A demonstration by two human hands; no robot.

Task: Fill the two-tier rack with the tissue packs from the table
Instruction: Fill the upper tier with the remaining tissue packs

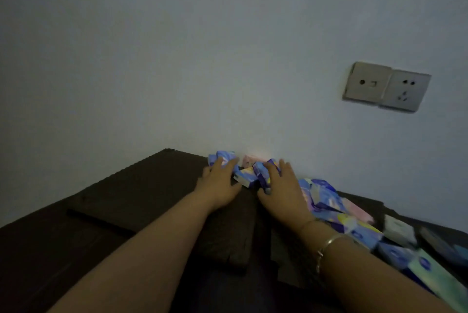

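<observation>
Blue and purple tissue packs lie against the wall at the back of a dark table. My left hand reaches forward and closes over a crumpled blue pack. My right hand grips a purple-blue pack, thumb below it and fingers over its top. Another blue pack sits between the hands, and a pink pack lies behind it at the wall. More packs form a pile along the right side. A dark textured slab lies on the table to the left; I cannot tell whether it is the rack.
The white wall stands directly behind the packs, with a double socket plate high on the right. A small white box and dark flat items lie at the right edge. The light is dim and the view is blurred.
</observation>
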